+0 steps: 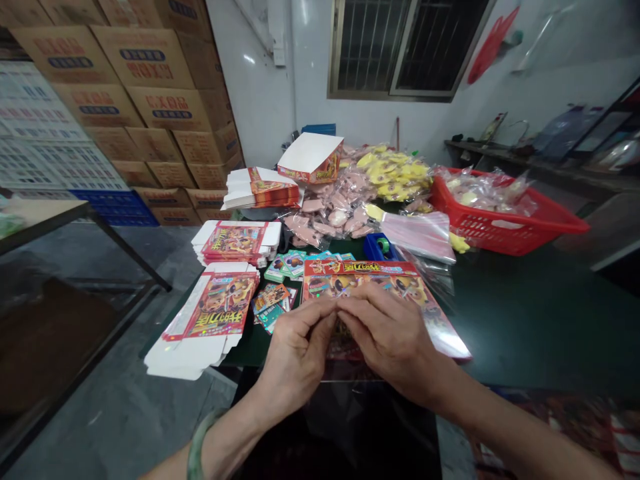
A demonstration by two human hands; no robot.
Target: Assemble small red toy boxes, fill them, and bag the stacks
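Observation:
My left hand [299, 350] and my right hand [387, 333] meet over the front of the green table, fingertips pinched together. Whatever lies between the fingers is hidden; I cannot make it out. Just beneath and beyond them lies a red printed sheet [373, 268] with cartoon figures, in shiny clear wrap along its right side. Left of my hands are small colourful cards [273, 305] in loose heaps. Flattened red and white printed boxes [220, 307] lie farther left, with another stack [237, 241] behind them. A blue tape dispenser [379, 247] stands just past the sheet.
Bagged pink pieces [327, 213] and bagged yellow pieces [395, 170] are piled at the back. A red plastic basket [505, 230] with more bags stands right, beside clear plastic bags [420, 235]. Cardboard cartons [145, 60] are stacked at the left wall. A second table [45, 217] stands left.

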